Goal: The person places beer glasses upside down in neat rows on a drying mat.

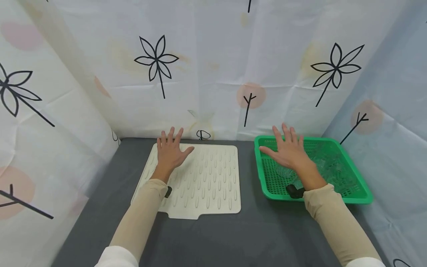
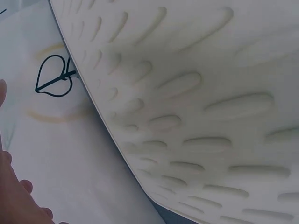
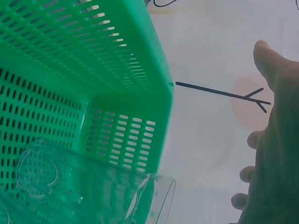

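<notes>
In the head view my left hand (image 1: 170, 152) is held over the upper left of a cream ridged drying mat (image 1: 210, 178), fingers spread and holding nothing. The mat lies flat on a dark grey table and fills most of the left wrist view. My right hand (image 1: 289, 150), also spread and holding nothing, hovers over a green slotted plastic basket (image 1: 355, 174). Inside the basket lie several clear drinking glasses (image 1: 333, 167), partly hidden by the right forearm. One clear glass (image 3: 103, 186) lies on its side in the right wrist view, its mouth toward the basket wall.
The dark grey tabletop (image 1: 240, 237) extends in front of the mat and basket. White cloth (image 1: 213, 74) printed with line flowers and peach circles hangs behind and on both sides. A dark strap piece (image 1: 295, 191) shows at the right wrist.
</notes>
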Motion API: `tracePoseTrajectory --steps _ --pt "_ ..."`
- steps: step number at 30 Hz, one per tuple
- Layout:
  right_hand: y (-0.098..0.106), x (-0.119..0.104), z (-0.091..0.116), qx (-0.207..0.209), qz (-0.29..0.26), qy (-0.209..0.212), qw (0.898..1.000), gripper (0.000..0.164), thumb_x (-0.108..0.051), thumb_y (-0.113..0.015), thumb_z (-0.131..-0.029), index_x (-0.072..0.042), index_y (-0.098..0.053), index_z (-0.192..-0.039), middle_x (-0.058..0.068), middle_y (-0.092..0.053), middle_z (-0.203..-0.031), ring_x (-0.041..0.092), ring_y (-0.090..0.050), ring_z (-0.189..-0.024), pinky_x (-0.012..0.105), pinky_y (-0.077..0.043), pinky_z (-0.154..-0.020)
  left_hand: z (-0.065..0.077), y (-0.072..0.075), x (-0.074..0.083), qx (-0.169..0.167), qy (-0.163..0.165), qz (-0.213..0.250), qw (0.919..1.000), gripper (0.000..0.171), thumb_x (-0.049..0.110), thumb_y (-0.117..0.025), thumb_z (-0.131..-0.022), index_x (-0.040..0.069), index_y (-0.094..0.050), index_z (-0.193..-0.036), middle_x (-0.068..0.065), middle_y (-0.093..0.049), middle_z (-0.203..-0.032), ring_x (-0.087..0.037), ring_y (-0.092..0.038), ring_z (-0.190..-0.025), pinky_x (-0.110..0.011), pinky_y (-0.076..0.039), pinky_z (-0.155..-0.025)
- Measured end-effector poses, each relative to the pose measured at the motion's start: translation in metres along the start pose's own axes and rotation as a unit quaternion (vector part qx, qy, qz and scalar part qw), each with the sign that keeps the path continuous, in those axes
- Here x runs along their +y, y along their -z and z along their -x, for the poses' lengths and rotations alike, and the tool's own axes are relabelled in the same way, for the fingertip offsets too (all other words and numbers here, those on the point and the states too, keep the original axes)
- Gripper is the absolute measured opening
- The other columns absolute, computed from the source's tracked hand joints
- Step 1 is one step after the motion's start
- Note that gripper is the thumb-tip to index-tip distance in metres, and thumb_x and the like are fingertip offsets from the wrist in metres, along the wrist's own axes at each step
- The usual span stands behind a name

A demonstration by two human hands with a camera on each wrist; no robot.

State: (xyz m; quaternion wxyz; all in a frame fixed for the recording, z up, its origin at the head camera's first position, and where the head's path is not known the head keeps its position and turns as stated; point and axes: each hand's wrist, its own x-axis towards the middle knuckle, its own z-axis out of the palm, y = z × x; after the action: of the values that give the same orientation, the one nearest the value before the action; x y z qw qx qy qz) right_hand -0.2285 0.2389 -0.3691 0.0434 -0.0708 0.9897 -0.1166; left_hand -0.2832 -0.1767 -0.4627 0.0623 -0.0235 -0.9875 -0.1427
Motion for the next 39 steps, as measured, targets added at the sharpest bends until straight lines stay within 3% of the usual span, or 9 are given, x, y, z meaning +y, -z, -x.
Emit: tracePoseTrajectory --steps 5,13,24,31,39 --pt "0.001 0.009 0.008 0.006 -0.010 0.001 1.000 0.100 -0.073 -0.044 -0.097 -0.014 -0.001 -0.166 0.025 0.009 -0.171 0.054 0.007 -0.155 0.078 0.002 -0.119 0.004 -0.004 -0.013 -0.003 0.002 -0.006 1.0000 0.089 0.068 -0.052 -0.096 0.031 -0.012 -0.166 -0.010 -0.004 -0.174 -0.048 0.000 -0.159 -0.069 -0.008 -0.126" --pt "0.003 0.021 0.019 0.017 -0.010 0.018 1.000 0.102 -0.068 -0.054 -0.096 -0.012 -0.005 -0.166 0.028 0.000 -0.170 0.058 -0.005 -0.153 0.075 -0.012 -0.120 0.011 -0.008 -0.035 -0.010 0.010 0.006 0.9999 0.090 0.066 -0.055 -0.095 0.028 -0.014 -0.165 -0.015 -0.010 -0.172 -0.051 -0.004 -0.157 -0.070 -0.012 -0.124" --pt "0.006 0.041 0.028 -0.014 -0.029 0.012 0.999 0.113 -0.067 -0.065 -0.090 -0.011 -0.003 -0.166 0.032 -0.001 -0.167 0.061 -0.009 -0.149 0.080 -0.033 -0.104 0.017 -0.010 -0.059 -0.033 0.034 0.024 0.9986 0.094 0.065 -0.058 -0.094 0.025 -0.012 -0.166 -0.018 -0.009 -0.172 -0.053 -0.004 -0.156 -0.073 -0.011 -0.122" --pt "0.007 0.053 0.028 -0.028 -0.045 0.012 0.999 0.115 -0.063 -0.070 -0.088 -0.008 -0.004 -0.165 0.037 -0.003 -0.165 0.067 -0.008 -0.146 0.083 -0.029 -0.104 0.023 -0.011 -0.075 -0.053 0.049 0.025 0.9971 0.098 0.068 -0.057 -0.093 0.022 -0.011 -0.166 -0.021 -0.009 -0.172 -0.052 -0.005 -0.156 -0.074 -0.012 -0.122" --pt "0.005 0.063 0.023 -0.050 -0.039 0.012 0.998 0.115 -0.060 -0.072 -0.089 -0.002 -0.007 -0.164 0.042 -0.015 -0.160 0.068 -0.014 -0.142 0.082 -0.027 -0.106 0.028 -0.013 -0.092 -0.059 0.058 0.030 0.9961 0.101 0.068 -0.061 -0.091 0.014 -0.017 -0.165 -0.024 -0.015 -0.169 -0.055 -0.011 -0.154 -0.076 -0.016 -0.119"
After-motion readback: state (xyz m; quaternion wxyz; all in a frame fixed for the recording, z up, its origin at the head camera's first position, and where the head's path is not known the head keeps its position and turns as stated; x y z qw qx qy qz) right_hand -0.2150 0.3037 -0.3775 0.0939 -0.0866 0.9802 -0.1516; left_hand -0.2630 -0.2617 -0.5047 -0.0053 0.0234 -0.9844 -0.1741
